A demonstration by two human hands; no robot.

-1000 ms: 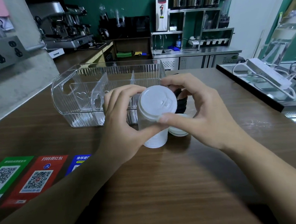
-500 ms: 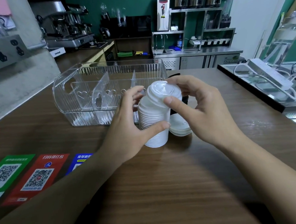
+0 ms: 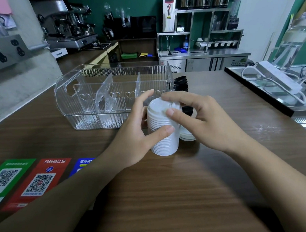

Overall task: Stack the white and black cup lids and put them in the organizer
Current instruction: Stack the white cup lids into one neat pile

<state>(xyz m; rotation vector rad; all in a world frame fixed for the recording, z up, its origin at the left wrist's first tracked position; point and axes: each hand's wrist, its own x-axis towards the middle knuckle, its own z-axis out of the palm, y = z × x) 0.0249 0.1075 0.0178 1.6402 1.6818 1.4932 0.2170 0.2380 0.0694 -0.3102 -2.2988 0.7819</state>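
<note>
Lid pressing nearly done: the right hand (image 3: 207, 123) has seated the top white lid (image 3: 161, 106) onto the white stack (image 3: 165, 138), which the left hand (image 3: 140, 134) grips; organizer (image 3: 87, 94) still unfilled.

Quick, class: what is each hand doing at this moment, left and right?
Left hand: grips the side of the stack of white lids, thumb in front.
Right hand: pinches the top white lid on that stack.

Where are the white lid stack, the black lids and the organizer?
white lid stack (image 3: 165, 141): head view, ribbed side near its base.
black lids (image 3: 181, 82): head view, upper lids right of the organizer.
organizer (image 3: 88, 117): head view, front wall.
</note>
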